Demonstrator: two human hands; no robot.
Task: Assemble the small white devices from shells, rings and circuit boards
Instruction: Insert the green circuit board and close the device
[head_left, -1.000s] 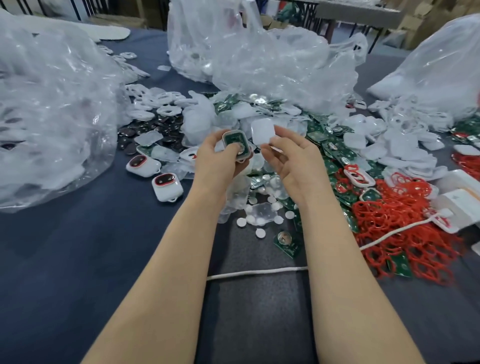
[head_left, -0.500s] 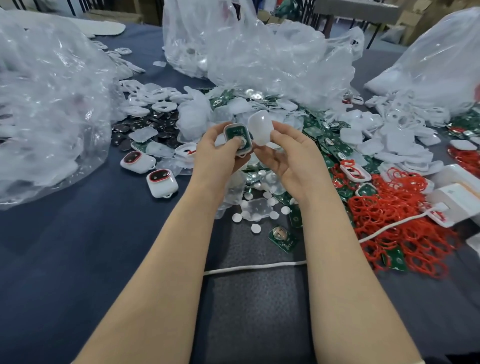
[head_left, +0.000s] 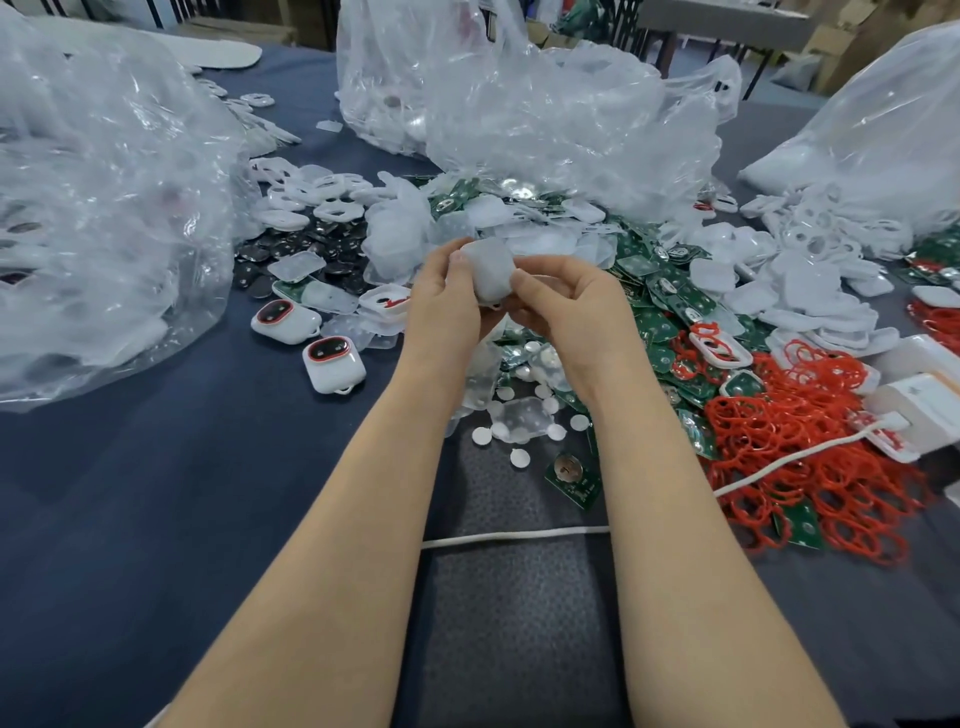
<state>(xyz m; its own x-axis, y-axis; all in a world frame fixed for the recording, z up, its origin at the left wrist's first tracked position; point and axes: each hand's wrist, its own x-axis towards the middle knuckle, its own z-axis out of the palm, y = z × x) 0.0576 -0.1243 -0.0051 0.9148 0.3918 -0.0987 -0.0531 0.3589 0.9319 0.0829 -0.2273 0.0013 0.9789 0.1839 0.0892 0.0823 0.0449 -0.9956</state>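
White rounded-square plastic device (head_left: 488, 274) held above the blue table cloth (head_left: 156, 493), between both hands.
Left hand (head_left: 445, 306) and right hand (head_left: 569, 306) both curl fingers round it, seemingly pressing the halves shut. Two finished white devices with red-rimmed dark windows (head_left: 334, 364) lie to the left; heaps of green circuit boards (head_left: 649, 317), red rubber rings (head_left: 810, 447) and white shells (head_left: 789, 280) lie unassembled. Early going, I judge.

shell (head_left: 488, 270) – translucent white | rings (head_left: 810, 415) – red | circuit boards (head_left: 654, 327) – green | tablecloth (head_left: 156, 493) – dark blue
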